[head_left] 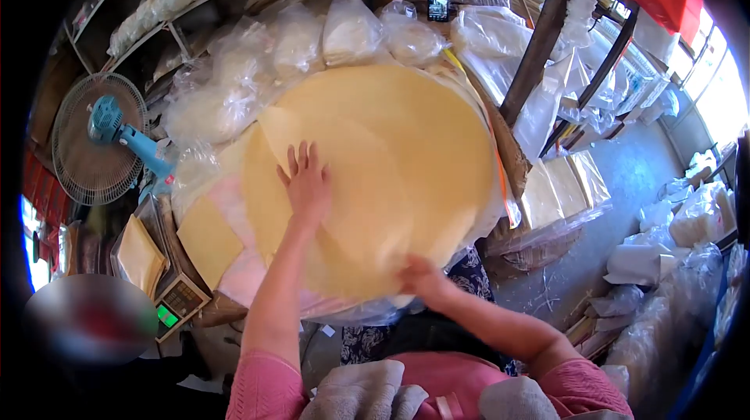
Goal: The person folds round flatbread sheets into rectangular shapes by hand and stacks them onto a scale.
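Note:
A large, rounded, thin yellow sheet (406,139) spreads over the work surface in front of me. I cannot make out its material. My left hand (306,182) lies on its left half, palm down with the fingers spread. At the sheet's near edge is my right hand (422,275), smeared by motion. Its fingers are too blurred to show whether they grip the edge. A smaller yellow piece (207,240) lies left of the big sheet, beside pinkish-white material (246,275) that shows underneath.
Bulging clear plastic bags (351,33) line the far side. A blue fan (109,119) and a scale (180,303) with a green display stand left. A phone (438,2) is propped at the back. Wooden posts (539,37) and wrapped yellow stacks (555,189) are on the right.

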Demonstrator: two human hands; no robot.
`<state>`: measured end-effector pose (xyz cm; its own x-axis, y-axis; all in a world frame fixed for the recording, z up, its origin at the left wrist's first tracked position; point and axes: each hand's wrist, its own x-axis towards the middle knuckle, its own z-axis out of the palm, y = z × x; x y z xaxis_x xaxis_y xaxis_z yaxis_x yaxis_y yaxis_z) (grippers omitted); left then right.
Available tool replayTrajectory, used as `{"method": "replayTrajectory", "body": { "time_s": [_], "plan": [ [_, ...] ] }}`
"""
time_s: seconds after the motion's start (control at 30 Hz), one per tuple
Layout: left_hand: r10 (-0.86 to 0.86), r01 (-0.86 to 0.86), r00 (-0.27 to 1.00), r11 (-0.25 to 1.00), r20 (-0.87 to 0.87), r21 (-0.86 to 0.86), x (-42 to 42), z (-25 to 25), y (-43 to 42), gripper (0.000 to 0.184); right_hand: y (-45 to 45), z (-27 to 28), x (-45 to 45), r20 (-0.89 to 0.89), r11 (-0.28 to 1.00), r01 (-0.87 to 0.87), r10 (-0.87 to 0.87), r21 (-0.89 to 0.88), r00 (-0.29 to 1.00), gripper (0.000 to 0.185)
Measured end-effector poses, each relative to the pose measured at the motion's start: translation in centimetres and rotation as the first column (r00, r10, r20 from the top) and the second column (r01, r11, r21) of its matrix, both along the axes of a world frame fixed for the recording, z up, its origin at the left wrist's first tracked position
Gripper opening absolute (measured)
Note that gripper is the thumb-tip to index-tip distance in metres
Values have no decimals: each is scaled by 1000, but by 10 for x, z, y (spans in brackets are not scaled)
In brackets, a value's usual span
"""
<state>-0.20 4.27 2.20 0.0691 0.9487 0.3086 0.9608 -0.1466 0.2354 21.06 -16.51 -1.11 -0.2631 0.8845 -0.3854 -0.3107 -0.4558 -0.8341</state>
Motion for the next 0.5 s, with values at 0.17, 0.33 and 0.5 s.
{"method": "replayTrajectory", "body": {
  "time_s": [0.17,0.33,0.5],
  "plan": [
    [-73,60,995,982,-64,-178,25,21,-77,65,33,28,19,684,868,-263,-113,420,721,31],
    [-115,98,987,984,-113,-146,7,-20,-109,67,132,41,105,875,905,71,-424,420,232,41],
    [-140,139,985,990,-98,-20,4,-27,-108,64,167,36,116,933,936,66,-351,346,85,52]
  ]
}}
